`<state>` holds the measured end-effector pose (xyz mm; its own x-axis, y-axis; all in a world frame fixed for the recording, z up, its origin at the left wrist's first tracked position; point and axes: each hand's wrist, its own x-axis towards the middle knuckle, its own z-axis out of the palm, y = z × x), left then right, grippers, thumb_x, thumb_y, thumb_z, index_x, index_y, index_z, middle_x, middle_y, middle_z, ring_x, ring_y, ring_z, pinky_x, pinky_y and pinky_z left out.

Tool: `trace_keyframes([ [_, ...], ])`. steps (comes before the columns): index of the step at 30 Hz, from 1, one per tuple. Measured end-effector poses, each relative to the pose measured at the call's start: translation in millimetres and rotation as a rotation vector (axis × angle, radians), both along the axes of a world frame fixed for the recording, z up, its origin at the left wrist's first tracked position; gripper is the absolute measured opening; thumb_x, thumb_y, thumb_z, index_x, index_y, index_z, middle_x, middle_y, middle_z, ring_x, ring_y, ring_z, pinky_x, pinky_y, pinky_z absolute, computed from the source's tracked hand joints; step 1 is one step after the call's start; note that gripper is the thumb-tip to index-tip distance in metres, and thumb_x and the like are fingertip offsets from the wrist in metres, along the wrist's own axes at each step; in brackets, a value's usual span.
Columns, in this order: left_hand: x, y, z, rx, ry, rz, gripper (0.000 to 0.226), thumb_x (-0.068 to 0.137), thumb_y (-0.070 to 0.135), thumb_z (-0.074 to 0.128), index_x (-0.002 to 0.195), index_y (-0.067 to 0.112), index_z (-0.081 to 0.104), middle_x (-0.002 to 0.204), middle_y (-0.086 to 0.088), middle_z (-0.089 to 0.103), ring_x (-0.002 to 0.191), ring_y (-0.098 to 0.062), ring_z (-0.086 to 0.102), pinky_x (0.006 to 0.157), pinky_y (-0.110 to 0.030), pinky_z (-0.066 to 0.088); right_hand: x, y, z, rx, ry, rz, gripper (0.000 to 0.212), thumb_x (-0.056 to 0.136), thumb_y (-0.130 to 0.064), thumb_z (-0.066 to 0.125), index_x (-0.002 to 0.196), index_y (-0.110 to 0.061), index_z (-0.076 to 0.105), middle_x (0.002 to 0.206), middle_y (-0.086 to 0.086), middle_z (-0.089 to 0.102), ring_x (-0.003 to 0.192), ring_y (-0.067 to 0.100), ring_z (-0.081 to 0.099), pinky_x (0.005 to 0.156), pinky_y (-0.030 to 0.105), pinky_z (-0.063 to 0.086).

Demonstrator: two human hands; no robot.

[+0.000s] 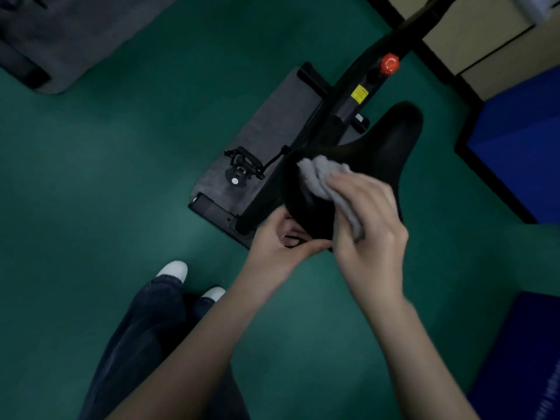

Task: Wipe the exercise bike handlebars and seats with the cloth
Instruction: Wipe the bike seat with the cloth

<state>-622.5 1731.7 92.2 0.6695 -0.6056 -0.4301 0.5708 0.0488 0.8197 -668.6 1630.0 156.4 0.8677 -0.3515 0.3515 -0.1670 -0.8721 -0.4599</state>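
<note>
The black bike seat (381, 147) fills the middle right of the head view, its narrow nose pointing away. My right hand (368, 225) presses a crumpled grey cloth (327, 180) onto the wide rear part of the seat. My left hand (277, 242) grips the rear underside edge of the seat from below. The bike's black frame (357, 86) with a red knob (390, 63) and a yellow label runs up to the far right. The handlebars are out of view.
A grey mat (266, 128) lies under the bike on the green floor, with a black pedal (242, 165) and base bar over it. Blue pads (521, 137) sit to the right. Another grey mat is at the top left. My legs and white shoes (174, 269) stand at the lower left.
</note>
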Motion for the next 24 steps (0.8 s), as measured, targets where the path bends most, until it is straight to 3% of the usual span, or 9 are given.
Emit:
trace_keyframes([
  [2,3,2,1,0.037,-0.020,-0.041,0.047,0.059,0.014,0.084,0.099,0.022,0.059,0.079,0.007,0.071,0.078,-0.008,0.064,0.085,-0.038,0.048,-23,-2,-7,-0.012,-0.067,-0.183,0.029,0.085,0.015,0.051,0.107,0.004,0.066,0.110,0.007,0.063,0.108,0.028,0.057,0.100,0.030,0.042],
  [5,8,5,2,0.061,-0.031,-0.100,0.044,0.068,0.009,0.083,0.102,0.024,0.059,0.082,0.008,0.072,0.076,-0.004,0.065,0.081,-0.028,0.052,-46,-2,-14,0.024,-0.137,-0.491,0.025,0.087,0.010,0.052,0.107,0.003,0.066,0.109,0.005,0.062,0.103,0.023,0.059,0.097,0.022,0.042],
  [9,14,9,6,0.098,-0.029,-0.185,0.046,0.070,0.009,0.081,0.108,0.019,0.057,0.088,0.003,0.072,0.079,-0.008,0.067,0.077,-0.021,0.054,-44,2,-17,0.281,-0.261,-0.824,0.027,0.088,-0.003,0.051,0.111,-0.005,0.065,0.110,0.005,0.065,0.105,0.022,0.062,0.093,0.021,0.045],
  [13,33,17,14,0.205,-0.144,-0.334,0.037,0.071,0.010,0.080,0.103,0.013,0.061,0.083,-0.001,0.069,0.079,-0.012,0.066,0.074,-0.017,0.053,-33,19,-11,0.255,-0.282,-0.843,0.028,0.086,0.005,0.053,0.110,-0.003,0.066,0.110,0.001,0.062,0.105,0.021,0.059,0.093,0.011,0.040],
  [15,45,21,18,0.267,-0.204,-0.400,0.033,0.072,0.010,0.079,0.101,0.008,0.063,0.086,-0.003,0.068,0.082,-0.015,0.064,0.076,-0.020,0.052,-34,28,-8,0.197,-0.241,-0.742,0.029,0.085,0.010,0.056,0.109,-0.002,0.066,0.108,-0.001,0.060,0.105,0.020,0.056,0.096,0.015,0.041],
  [18,57,25,29,0.329,-0.250,-0.497,0.033,0.074,0.008,0.078,0.103,0.005,0.063,0.082,-0.001,0.066,0.075,-0.013,0.060,0.068,-0.012,0.049,-44,30,0,0.201,-0.152,-0.617,0.031,0.083,0.014,0.057,0.108,-0.001,0.067,0.107,0.002,0.063,0.107,0.020,0.055,0.099,0.017,0.040],
  [20,62,28,39,0.363,-0.286,-0.551,0.031,0.076,0.006,0.075,0.104,0.004,0.062,0.078,0.001,0.064,0.070,-0.010,0.057,0.063,-0.008,0.046,-52,27,9,0.266,-0.127,-0.676,0.030,0.084,0.013,0.057,0.107,-0.004,0.068,0.104,0.000,0.064,0.105,0.022,0.058,0.097,0.015,0.040],
  [24,71,34,59,0.441,-0.446,-0.624,0.021,0.081,0.006,0.071,0.102,0.007,0.064,0.076,0.002,0.061,0.068,-0.007,0.052,0.061,-0.004,0.042,-74,30,33,0.527,-0.186,-0.916,0.026,0.089,0.001,0.057,0.107,-0.014,0.068,0.105,0.001,0.068,0.101,0.020,0.063,0.092,0.028,0.049],
])
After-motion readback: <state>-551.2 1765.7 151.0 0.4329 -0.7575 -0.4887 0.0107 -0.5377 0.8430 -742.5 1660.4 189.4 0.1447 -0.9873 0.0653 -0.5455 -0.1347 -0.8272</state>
